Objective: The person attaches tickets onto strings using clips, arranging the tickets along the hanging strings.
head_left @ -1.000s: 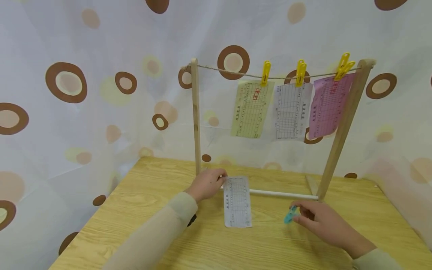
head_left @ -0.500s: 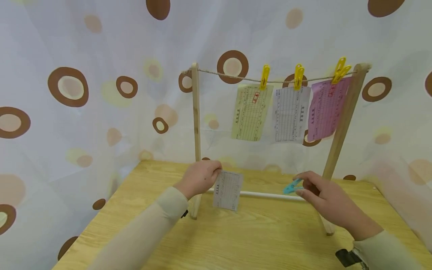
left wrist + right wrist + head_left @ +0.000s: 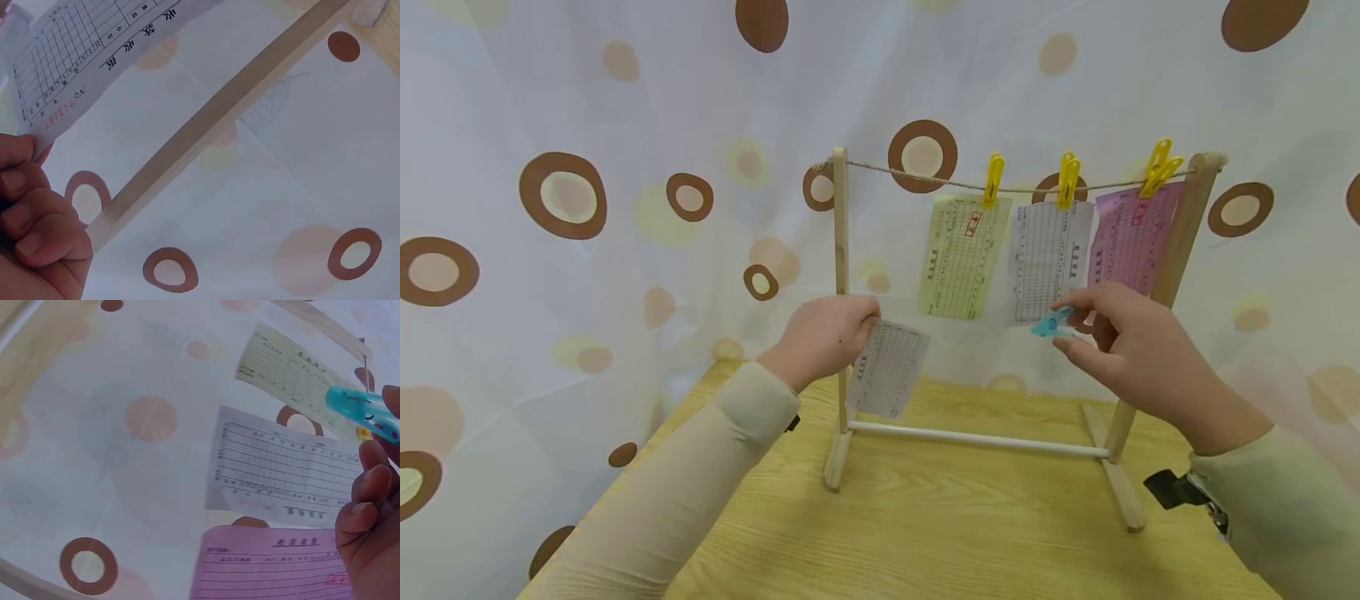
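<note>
In the head view my left hand point(image 3: 823, 340) pinches a white printed receipt slip point(image 3: 889, 369) by its upper left corner, and the slip hangs tilted in front of the left post. The left wrist view shows the same slip's red number beside my curled fingers point(image 3: 47, 219). My right hand point(image 3: 1131, 358) pinches a light blue clothes peg point(image 3: 1052, 322) between thumb and forefinger, just in front of the hanging slips. A yellow-green slip point(image 3: 964, 258), a white slip point(image 3: 1049, 258) and a pink slip point(image 3: 1135, 237) hang from the rope point(image 3: 917, 177) by yellow pegs point(image 3: 1068, 180).
A wooden frame with a left post point(image 3: 842, 233) and a right post point(image 3: 1183, 229) carries the rope. A white rod point(image 3: 977, 438) joins the posts low down. The frame stands on a wood-grain table point(image 3: 955, 517), with a patterned curtain point(image 3: 625, 108) behind.
Both hands have risen from near the table. The left hand has carried the white slip up and leftward, and the right hand has lifted the blue peg to the height of the slips' lower edges.
</note>
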Demonstrator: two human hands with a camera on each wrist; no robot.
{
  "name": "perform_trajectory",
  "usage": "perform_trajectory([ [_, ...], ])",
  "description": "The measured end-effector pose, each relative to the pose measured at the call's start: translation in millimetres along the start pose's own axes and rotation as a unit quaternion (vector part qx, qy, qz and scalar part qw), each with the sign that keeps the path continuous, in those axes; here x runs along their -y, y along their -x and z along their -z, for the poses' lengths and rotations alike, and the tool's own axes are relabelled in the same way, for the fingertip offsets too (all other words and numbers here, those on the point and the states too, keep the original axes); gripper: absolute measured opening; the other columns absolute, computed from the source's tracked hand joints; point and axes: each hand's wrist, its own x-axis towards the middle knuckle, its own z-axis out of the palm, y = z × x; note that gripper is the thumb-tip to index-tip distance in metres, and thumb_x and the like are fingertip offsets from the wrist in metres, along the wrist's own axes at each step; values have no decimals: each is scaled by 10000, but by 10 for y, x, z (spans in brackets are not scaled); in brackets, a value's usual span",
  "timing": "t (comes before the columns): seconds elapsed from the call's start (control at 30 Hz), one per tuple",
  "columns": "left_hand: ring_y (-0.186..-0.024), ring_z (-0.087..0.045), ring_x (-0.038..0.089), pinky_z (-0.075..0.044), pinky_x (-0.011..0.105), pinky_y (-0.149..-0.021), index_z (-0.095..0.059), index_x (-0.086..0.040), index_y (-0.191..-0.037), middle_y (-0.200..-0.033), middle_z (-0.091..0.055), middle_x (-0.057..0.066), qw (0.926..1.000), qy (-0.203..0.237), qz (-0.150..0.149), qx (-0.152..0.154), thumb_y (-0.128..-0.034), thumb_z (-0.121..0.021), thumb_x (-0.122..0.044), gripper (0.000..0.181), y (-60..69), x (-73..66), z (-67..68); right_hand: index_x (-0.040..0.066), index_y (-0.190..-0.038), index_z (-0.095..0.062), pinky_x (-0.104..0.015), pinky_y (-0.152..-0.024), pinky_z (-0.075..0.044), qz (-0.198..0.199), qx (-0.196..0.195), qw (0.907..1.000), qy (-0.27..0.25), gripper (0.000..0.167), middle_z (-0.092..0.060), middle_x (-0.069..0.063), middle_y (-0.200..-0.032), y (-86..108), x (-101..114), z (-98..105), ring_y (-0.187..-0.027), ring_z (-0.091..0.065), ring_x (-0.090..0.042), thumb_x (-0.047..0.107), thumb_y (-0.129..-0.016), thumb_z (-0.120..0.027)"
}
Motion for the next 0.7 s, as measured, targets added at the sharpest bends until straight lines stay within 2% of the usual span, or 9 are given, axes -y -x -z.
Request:
perform_trajectory([
  [0.1,-780,-639,166,-519,369,-664,-689,-161,-1049,-925,-693,-6,9998,-109,171,26,-1073,-510,-207,186,-84,33,195,125,-1098,-703,-250,-595,-349,201,-171,9996,90,257,-525,42,-852,-204,120,100,-701,-414,-123,172,-872,-815],
  [0.23,-801,-635,174,-507,368,-683,-669,-144,-1077,-950,-684,13,9991,-162,398,-15,-1086,-478,-223,207,-231,62,429,114,-1014,-663,-267,-579,-334,290,-250,9992,-69,168,-505,3,-816,-496,286,205,-680,-415,-162,169,-911,-782],
  [0.33,-798,-639,171,-510,374,-676,-673,-143,-1094,-974,-692,12,9979,-203,573,-237,-1087,-471,-232,221,-355,85,578,113,-973,-627,-295,-577,-325,213,-204,9994,-179,138,-479,-33,-789,-739,410,270,-675,-404,-190,203,-958,-731],
  [0.47,-775,-642,165,-516,386,-644,-687,-152,-1130,-1000,-708,6,9954,-326,742,-517,-1087,-466,-244,244,-497,102,708,124,-956,-630,-344,-599,-315,35,-24,9998,-215,169,-476,-65,-765,-1052,583,318,-661,-391,-213,282,-1000,-671],
  [0.6,-765,-627,185,-509,393,-611,-693,-156,-1136,-994,-713,5,9931,-413,859,-681,-1089,-446,-245,266,-612,88,799,132,-1007,-665,-372,-603,-332,-161,255,9993,-228,204,-552,-74,-787,-1348,732,334,-663,-425,-234,330,-1027,-618],
  [0.7,-761,-619,186,-499,380,-594,-697,-162,-1127,-976,-711,-2,9908,-478,912,-879,-1089,-435,-239,276,-701,76,873,131,-1029,-675,-374,-613,-354,-238,319,9990,-222,219,-584,-86,-816,-1562,831,339,-682,-452,-244,332,-1041,-590],
])
